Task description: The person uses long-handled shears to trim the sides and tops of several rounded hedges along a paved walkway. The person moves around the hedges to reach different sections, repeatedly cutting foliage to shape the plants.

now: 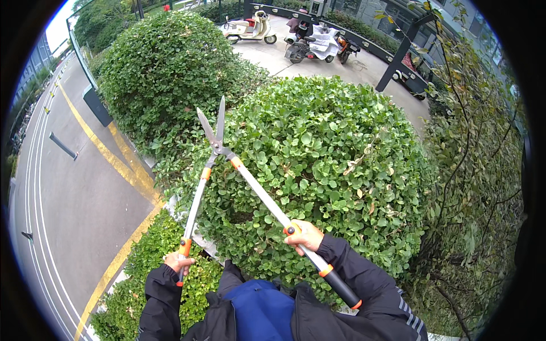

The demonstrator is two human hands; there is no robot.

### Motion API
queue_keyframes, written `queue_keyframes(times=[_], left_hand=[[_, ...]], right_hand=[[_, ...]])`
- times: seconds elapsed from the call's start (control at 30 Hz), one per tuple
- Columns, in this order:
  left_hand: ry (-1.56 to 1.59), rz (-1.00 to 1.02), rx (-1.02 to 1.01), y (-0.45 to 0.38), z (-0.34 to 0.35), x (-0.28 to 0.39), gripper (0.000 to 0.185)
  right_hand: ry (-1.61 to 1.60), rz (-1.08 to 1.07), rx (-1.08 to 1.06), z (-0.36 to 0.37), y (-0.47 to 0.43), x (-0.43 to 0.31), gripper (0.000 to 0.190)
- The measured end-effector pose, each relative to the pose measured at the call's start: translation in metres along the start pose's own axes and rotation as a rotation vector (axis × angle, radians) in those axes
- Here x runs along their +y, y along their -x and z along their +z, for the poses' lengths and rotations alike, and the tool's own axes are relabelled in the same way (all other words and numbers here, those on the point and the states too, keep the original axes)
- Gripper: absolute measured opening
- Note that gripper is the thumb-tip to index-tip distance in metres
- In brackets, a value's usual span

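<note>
Both my hands hold a pair of long-handled hedge shears, whose blades are spread apart. My left hand is wrapped around the left silver handle, just below its orange collar. Farther up the right handle, my right hand grips the tube near an orange clamp, with the black end grip left bare below it. The blade tips point away from me, at the left edge of a rounded green shrub. Another rounded shrub stands beyond, to the left of the blades.
Low yellow-green plants grow at my left, beside a paved road with yellow lines. A dark post stands on it. Thin-branched bushes rise at right. Parked scooters occupy the paving behind the shrubs, near a dark shelter post.
</note>
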State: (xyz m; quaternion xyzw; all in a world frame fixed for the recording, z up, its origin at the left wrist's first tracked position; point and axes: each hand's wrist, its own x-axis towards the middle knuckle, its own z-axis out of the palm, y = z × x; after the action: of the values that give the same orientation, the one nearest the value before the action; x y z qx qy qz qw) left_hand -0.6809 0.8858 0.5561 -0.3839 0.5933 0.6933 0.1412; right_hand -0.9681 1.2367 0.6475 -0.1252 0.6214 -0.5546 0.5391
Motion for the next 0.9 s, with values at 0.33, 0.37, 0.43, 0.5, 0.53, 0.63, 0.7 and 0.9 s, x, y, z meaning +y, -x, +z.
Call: queue_keyframes(times=[0.33, 0.37, 0.43, 0.5, 0.53, 0.63, 0.7, 0.9], left_hand=[[0.001, 0.011, -0.594, -0.003, 0.091, 0.176, 0.017], [-0.026, 0.017, -0.645, -0.013, 0.097, 0.202, 0.017], [-0.055, 0.005, -0.767, -0.039, 0.109, 0.256, 0.017], [-0.191, 0.056, -0.863, -0.074, 0.119, 0.307, 0.017], [-0.217, 0.049, -0.888, -0.091, 0.128, 0.328, 0.017], [-0.263, 0.029, -0.967, -0.123, 0.158, 0.387, 0.017], [-0.247, -0.071, -1.046, -0.147, 0.177, 0.414, 0.020], [-0.289, -0.150, -1.048, -0.176, 0.180, 0.467, 0.015]], right_hand=[[-0.405, -0.169, 0.343, -0.006, 0.145, -0.002, 0.026], [-0.434, -0.181, 0.364, -0.014, 0.152, -0.016, 0.026], [-0.442, -0.221, 0.432, -0.033, 0.163, -0.040, 0.027], [-0.395, -0.256, 0.455, -0.054, 0.162, -0.065, 0.028], [-0.411, -0.278, 0.450, -0.066, 0.160, -0.077, 0.027], [-0.632, -0.272, 0.370, -0.103, 0.162, -0.114, 0.024], [-0.747, -0.211, 0.331, -0.119, 0.160, -0.137, 0.021], [-0.708, -0.242, 0.385, -0.133, 0.140, -0.160, 0.020]])
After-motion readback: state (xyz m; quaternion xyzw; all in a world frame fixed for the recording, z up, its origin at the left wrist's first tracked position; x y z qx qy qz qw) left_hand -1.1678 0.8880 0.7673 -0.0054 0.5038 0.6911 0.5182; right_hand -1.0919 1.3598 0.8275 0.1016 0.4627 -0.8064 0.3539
